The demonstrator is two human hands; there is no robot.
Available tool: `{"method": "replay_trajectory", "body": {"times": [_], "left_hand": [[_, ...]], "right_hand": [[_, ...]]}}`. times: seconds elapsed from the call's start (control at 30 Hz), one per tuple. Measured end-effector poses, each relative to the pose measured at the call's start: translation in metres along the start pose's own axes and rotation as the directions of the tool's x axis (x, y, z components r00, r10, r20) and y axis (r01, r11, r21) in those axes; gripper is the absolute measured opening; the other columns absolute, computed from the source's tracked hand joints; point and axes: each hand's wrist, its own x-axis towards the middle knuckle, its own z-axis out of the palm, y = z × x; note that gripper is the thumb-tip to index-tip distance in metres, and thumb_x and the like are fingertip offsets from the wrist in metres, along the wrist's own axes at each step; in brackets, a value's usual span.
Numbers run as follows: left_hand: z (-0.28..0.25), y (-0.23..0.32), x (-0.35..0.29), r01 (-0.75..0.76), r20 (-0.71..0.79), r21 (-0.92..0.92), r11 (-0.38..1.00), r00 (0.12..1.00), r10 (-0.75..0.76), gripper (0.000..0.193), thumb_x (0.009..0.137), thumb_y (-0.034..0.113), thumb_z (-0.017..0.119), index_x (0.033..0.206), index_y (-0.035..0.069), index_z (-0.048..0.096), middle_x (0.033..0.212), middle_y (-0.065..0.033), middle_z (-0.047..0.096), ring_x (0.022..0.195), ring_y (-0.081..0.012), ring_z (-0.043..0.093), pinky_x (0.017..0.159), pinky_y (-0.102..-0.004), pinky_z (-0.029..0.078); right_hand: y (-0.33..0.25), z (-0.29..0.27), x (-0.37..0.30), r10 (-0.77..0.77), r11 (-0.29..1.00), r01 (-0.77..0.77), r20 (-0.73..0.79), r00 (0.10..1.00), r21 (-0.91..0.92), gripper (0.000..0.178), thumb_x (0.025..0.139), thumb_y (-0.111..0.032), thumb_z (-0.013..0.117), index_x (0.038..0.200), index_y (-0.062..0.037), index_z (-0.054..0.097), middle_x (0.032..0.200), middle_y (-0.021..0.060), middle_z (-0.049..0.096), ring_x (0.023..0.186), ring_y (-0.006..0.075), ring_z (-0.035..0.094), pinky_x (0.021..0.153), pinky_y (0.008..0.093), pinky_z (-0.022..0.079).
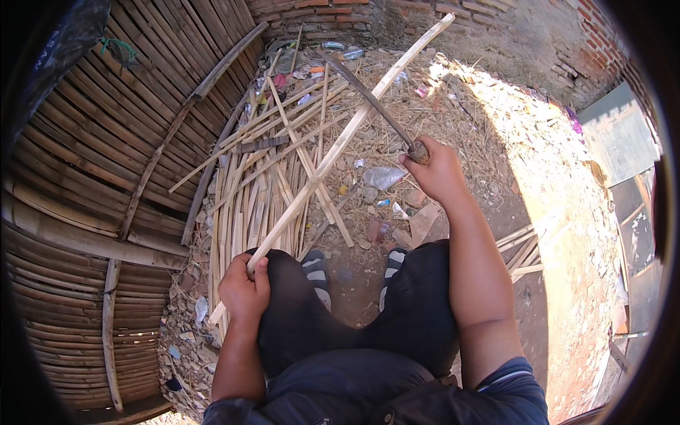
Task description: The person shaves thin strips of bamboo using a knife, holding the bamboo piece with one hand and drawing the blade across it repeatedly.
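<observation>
My left hand (pixel 245 287) is closed around the lower part of a long pale wooden strip (pixel 333 152), beside my left knee. The strip slants up and away to the far right, and its short lower end sticks out below my fist. My right hand (pixel 437 170) grips the handle of a long dark-bladed knife (pixel 379 105). The blade points to the far left and crosses the strip near its upper part; whether it touches the wood I cannot tell.
Split strips (pixel 248 205) lie piled at left, with a dark notched block (pixel 262 144) among them. A slatted bamboo wall (pixel 85 142) rises at left, a brick wall (pixel 510 39) at the back. Litter, a clear plastic bag (pixel 384 177) and more strips (pixel 520 251) lie on the ground.
</observation>
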Motion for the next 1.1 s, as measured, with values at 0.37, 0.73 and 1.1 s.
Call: {"method": "replay_trajectory", "body": {"times": [0.37,0.73,1.1], "left_hand": [[-0.002,-0.005,-0.003,-0.017,-0.029,-0.022,1.0,0.999,0.016,0.035,0.1,0.039,0.073,0.099,0.004,0.069,0.065,-0.0105,0.062,0.054,-0.0289,0.062,0.054,-0.0413,0.048],[0.001,-0.003,-0.001,0.009,-0.025,-0.016,1.0,1.0,-0.009,0.036,0.1,0.039,0.073,0.099,0.003,0.069,0.066,-0.0103,0.063,0.053,-0.0279,0.061,0.054,-0.0405,0.048],[0.0,-0.005,-0.001,-0.005,-0.037,-0.031,1.0,0.999,0.004,0.035,0.101,0.038,0.072,0.099,0.003,0.069,0.063,-0.0105,0.061,0.053,-0.027,0.061,0.054,-0.0401,0.046]], "right_hand": [[-0.044,0.01,-0.019,-0.296,0.936,0.351,0.446,0.844,-0.042,0.031,0.085,-0.033,0.08,0.103,-0.009,0.071,0.093,0.0173,0.074,0.095,0.0411,0.071,0.081,0.0524,0.056],[-0.031,0.008,-0.017,-0.331,0.938,0.346,0.282,0.901,-0.002,0.029,0.083,-0.027,0.082,0.103,-0.0094,0.071,0.087,0.0152,0.072,0.084,0.0395,0.07,0.072,0.0472,0.054],[-0.018,0.002,-0.006,-0.113,0.993,0.11,0.075,0.991,0.042,0.034,0.085,-0.031,0.084,0.105,-0.0071,0.072,0.087,0.018,0.073,0.081,0.0408,0.07,0.073,0.0453,0.054]]}}
